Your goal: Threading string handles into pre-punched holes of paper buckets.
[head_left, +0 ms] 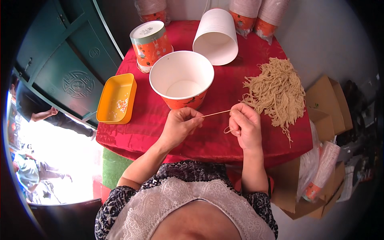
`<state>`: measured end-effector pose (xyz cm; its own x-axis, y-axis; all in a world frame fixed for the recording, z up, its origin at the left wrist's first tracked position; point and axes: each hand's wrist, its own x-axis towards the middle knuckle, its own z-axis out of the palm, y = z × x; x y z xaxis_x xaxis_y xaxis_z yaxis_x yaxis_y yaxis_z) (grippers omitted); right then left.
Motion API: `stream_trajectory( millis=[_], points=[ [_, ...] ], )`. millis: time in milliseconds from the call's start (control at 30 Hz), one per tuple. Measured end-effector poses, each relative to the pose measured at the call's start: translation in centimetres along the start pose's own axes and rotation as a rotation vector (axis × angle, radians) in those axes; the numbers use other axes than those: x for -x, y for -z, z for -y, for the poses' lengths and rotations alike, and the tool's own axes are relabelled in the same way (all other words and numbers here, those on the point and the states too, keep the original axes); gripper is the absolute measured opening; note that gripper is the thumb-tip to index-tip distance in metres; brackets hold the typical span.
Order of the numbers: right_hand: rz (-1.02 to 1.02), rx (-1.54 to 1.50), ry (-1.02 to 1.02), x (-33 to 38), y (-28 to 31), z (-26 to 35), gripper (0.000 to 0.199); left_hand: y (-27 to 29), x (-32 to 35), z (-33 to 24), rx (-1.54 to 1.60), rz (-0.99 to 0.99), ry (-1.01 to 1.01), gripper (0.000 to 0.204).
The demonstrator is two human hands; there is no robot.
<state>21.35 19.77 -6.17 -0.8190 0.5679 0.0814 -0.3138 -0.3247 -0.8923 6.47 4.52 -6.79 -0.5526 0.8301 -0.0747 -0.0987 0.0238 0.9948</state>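
Observation:
A thin tan string (pixel 217 113) is stretched between my two hands, just in front of an open paper bucket (pixel 182 76). The bucket is white inside and orange outside, and stands upright. My left hand (pixel 182 125) pinches one end of the string between thumb and fingers. Closed around the other part is my right hand (pixel 245 123), with a small loop hanging below its fingers. To the right lies a large heap of cut tan strings (pixel 276 90). On the left sits a yellow tray (pixel 131 94) holding small white and pink beads (pixel 122 105).
An upturned orange bucket (pixel 150 46) and a stack of white buckets on its side (pixel 216 38) stand behind. Bagged cup stacks (pixel 244 18) line the back. Cardboard boxes (pixel 330 106) and a wrapped cup stack (pixel 322 170) are right of the red-covered table (pixel 160 138).

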Motion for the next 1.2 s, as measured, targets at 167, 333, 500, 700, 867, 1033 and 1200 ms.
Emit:
stream_trajectory(
  millis=[167,333,500,700,867,1033,1200],
  points=[
    [-0.068,0.05,0.054,0.2,1.0,0.4,0.009,0.5,0.1,0.4,-0.032,-0.015,-0.001,0.008],
    [-0.192,0.602,0.232,0.7,1.3,-0.2,0.005,0.6,0.5,0.3,-0.124,-0.063,-0.068,0.01],
    [-0.203,0.948,0.435,1.6,-1.4,-0.9,0.026,0.4,1.2,-0.8,-0.307,-0.041,-0.251,0.008],
    [0.104,0.516,0.207,1.7,-3.4,-2.6,0.017,0.7,2.2,-3.1,-0.415,0.05,-0.311,0.008],
    [0.139,0.491,0.267,1.6,-4.3,-2.3,0.006,1.4,2.5,-5.3,-0.236,0.125,-0.091,0.017],
    [0.11,0.526,0.351,1.1,-5.7,-1.9,0.007,1.7,1.9,-5.5,-0.327,0.037,-0.186,0.029],
    [-0.081,0.617,0.391,-0.1,-5.7,-1.9,0.01,3.0,1.3,-6.4,-0.252,-0.144,-0.378,0.035]
  ],
)
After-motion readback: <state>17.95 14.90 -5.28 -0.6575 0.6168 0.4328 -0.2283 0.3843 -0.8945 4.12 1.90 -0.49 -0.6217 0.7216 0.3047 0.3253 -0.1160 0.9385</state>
